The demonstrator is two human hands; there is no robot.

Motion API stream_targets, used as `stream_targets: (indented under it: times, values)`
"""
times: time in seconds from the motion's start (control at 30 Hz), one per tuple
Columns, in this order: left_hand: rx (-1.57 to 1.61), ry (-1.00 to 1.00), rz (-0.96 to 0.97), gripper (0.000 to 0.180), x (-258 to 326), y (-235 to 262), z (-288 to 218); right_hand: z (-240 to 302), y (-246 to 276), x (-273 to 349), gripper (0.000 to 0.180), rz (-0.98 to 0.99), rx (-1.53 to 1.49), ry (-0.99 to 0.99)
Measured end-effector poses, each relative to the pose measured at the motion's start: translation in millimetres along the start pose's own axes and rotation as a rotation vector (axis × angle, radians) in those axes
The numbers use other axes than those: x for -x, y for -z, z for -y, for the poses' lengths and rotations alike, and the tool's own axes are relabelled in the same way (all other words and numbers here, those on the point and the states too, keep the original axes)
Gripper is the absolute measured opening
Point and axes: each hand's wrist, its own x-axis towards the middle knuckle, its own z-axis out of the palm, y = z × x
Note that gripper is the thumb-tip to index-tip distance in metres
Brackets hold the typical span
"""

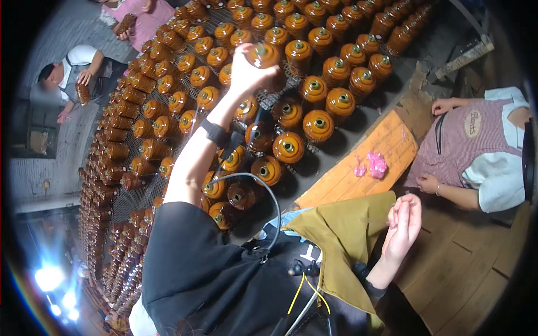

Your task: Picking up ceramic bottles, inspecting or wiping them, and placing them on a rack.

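The left hand (pixel 242 70) is stretched far out over the rack, fingers wrapped round the body of one brown glazed jar (pixel 263 56), held above its neighbours. The right hand (pixel 402 224) is back near the body, fingers loosely straight and holding nothing, beside an olive cloth (pixel 342 229) draped over the edge of the orange wooden bench (pixel 386 148).

The jar looks like glazed ceramic: probably stiff, fairly heavy for its size, smooth and likely slippery, and breakable if knocked. Round the belly, as the hand has it, seems the safest hold; the narrow neck offers less grip.

The other jars (pixel 288 147) stand packed in rows on a wire mesh rack (pixel 131 196), nearly touching, so there is little room to move sideways at their level; straight up is the free way. Gaps show nearest the bench, where two pink scraps (pixel 376 164) lie, with a seated person in a checked apron (pixel 459 145) just beyond
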Motion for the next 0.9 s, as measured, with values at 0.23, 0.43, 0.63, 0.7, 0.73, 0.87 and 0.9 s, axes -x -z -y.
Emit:
stream_targets:
  times: [0.23, 0.43, 0.63, 0.7, 0.73, 0.87, 0.9]
  values:
    - [-0.331, 0.199, 0.285, 0.098, 22, -37, 67, -13, -1, 11, 0.004, 0.026, 0.132, -0.016]
    - [-0.348, 0.279, 0.428, 0.103, 21, -48, 64, -7, -5, -5, 0.003, -0.011, 0.115, -0.054]
    - [-0.83, 0.221, -0.046, 0.093, -18, 9, 94, -23, -11, -16, 0.01, 0.061, 0.237, -0.028]
    - [-0.729, 0.447, 0.043, 0.094, -19, 9, 137, -29, -12, -16, 0.015, 0.065, 0.235, 0.005]
    - [-0.646, 0.389, 0.046, 0.093, -19, 5, 148, -28, -14, -16, 0.019, 0.048, 0.278, 0.034]
    - [-0.533, 0.261, -0.021, 0.087, -18, 16, 150, -14, -22, -15, 0.026, 0.053, 0.279, -0.029]
    - [-0.522, 0.195, -0.065, 0.086, -17, 18, 148, -9, -23, -14, 0.024, 0.053, 0.326, -0.007]
